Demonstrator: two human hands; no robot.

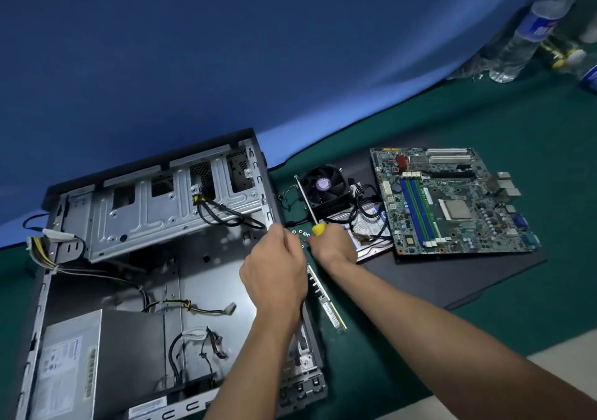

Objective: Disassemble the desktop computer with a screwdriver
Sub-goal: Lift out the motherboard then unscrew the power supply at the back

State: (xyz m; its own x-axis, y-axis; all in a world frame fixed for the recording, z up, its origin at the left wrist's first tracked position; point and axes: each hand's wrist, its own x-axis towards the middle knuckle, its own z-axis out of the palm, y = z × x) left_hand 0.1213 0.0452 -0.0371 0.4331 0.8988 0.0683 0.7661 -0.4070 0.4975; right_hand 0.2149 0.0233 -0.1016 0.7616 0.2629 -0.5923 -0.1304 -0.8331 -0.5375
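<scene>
The open computer case [135, 258] lies on its side at the left, its power supply [74, 361] and loose cables still inside. My right hand [332, 245] grips the yellow-handled screwdriver [308, 206], whose shaft points up and away over the cooler fan [326, 187]. My left hand [277, 271] hovers with curled fingers over the case's right rim, close to the right hand; what it pinches, if anything, is hidden. Several small screws [300, 234] lie on the mat between the hands. The removed motherboard [452, 200] rests to the right on a black side panel [452, 274].
A hard drive [368, 229] with tangled cables lies under the fan. A RAM stick [326, 300] lies on the green mat [484, 129] beside the case. Water bottles [533, 25] stand at the far right corner. A blue wall runs behind the table.
</scene>
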